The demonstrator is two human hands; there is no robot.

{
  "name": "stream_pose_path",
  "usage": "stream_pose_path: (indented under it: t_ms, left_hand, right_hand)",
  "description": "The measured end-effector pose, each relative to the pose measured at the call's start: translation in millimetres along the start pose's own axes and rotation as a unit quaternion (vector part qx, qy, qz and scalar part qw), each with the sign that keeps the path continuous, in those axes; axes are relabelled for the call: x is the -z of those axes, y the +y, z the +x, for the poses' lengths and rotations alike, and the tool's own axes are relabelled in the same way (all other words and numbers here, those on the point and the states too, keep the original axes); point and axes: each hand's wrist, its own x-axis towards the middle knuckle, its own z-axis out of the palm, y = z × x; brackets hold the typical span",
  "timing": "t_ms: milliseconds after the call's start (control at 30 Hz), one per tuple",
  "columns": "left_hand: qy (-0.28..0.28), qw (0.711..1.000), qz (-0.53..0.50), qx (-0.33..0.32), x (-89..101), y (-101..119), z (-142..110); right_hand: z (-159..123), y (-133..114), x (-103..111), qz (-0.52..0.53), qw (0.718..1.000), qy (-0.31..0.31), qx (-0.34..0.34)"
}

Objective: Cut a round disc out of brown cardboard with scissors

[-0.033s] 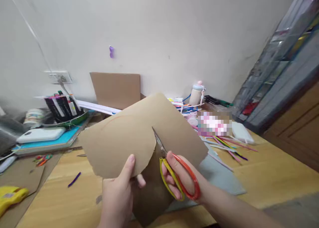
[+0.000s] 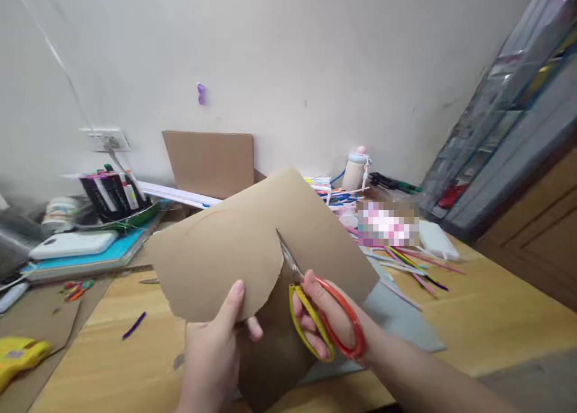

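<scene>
A brown sheet of cardboard (image 2: 225, 250) is held up over the table, with a curved cut running in from its lower edge and a faint reddish arc drawn at its upper left. My left hand (image 2: 220, 335) grips the lower edge, thumb on top and fingers underneath. In my right hand (image 2: 322, 317) is a pair of scissors (image 2: 331, 329) with one red and one yellow handle. Their blades lie at the end of the cut, one of them showing on top of the cardboard. The cut-away part hangs down below the sheet.
Pipe cleaners (image 2: 417, 269) and a grey-blue sheet (image 2: 401, 323) lie to the right on the wooden table (image 2: 496, 317). Markers (image 2: 112, 196) stand at the left above a white phone (image 2: 74, 243). A yellow tool (image 2: 20, 356) sits near the left edge. Another cardboard piece (image 2: 211, 160) leans on the wall.
The cardboard and scissors have shifted very slightly to the right. Both hands keep their hold.
</scene>
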Motion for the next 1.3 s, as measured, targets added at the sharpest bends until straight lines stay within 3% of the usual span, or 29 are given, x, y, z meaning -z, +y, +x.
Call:
stream_pose_path:
  t_ms: [133,367,433,567,633,767,900,1067,1133,1300]
  left_hand:
    - [-0.012,0.999,0.031,0.013,0.3,-2,0]
    - [-0.026,0.999,0.029,0.011,2.2,1,2]
    - [-0.03,0.999,0.034,0.02,2.8,1,3]
    - [-0.034,0.998,0.038,0.026,4.7,-3,5]
    - [-0.039,0.998,0.039,0.023,6.0,-4,7]
    - [-0.046,0.998,0.041,0.024,9.0,-4,10]
    - [-0.056,0.996,0.05,0.041,10.4,-5,11]
    - [-0.076,0.994,0.057,0.062,8.6,-10,11]
    - [-0.078,0.993,0.054,0.067,7.4,-12,13]
    - [-0.073,0.994,0.05,0.068,6.6,-15,16]
  right_hand:
    - [-1,-16,14,0.012,0.998,-0.05,-0.04]
    - [-5,-38,33,-0.083,0.99,-0.096,-0.061]
    - [-4,-35,31,-0.101,0.991,-0.071,-0.055]
    - [1,-18,21,-0.132,0.99,0.044,0.009]
    - [3,-10,17,-0.126,0.99,0.062,0.018]
    - [4,-7,23,-0.091,0.996,0.022,-0.006]
    - [6,-23,39,-0.037,0.994,-0.061,-0.082]
    - [12,-45,52,-0.089,0.982,-0.091,-0.142]
    - [13,-46,50,-0.12,0.98,-0.074,-0.14]
    - [13,-32,39,-0.194,0.979,0.035,-0.051]
